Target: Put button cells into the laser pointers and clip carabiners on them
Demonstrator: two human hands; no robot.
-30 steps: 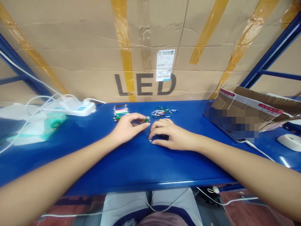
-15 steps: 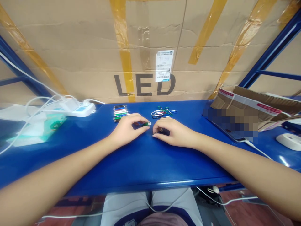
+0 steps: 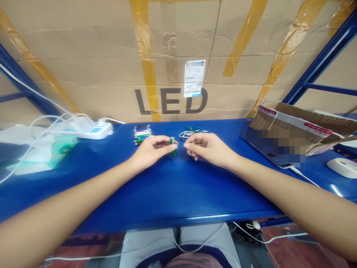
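Observation:
My left hand (image 3: 152, 150) pinches a small green tube with a silver cap (image 3: 173, 146), holding it upright just above the blue table (image 3: 167, 186). My right hand (image 3: 205, 147) is right beside it, fingers curled in a pinch on something too small to make out. A row of several coloured tubes (image 3: 142, 133) lies behind my left hand. A heap of coloured carabiner clips (image 3: 192, 131) lies behind my right hand.
A large cardboard box marked LED (image 3: 173, 56) stands along the table's back. A white power strip with cables (image 3: 89, 128) and a plastic-wrapped pack (image 3: 41, 152) are at the left. An open cardboard box (image 3: 301, 128) and a white round object (image 3: 341, 167) are at the right.
My right hand has lifted off the table and drawn up level with the left. The green tube in my left hand has turned from lying sideways to upright.

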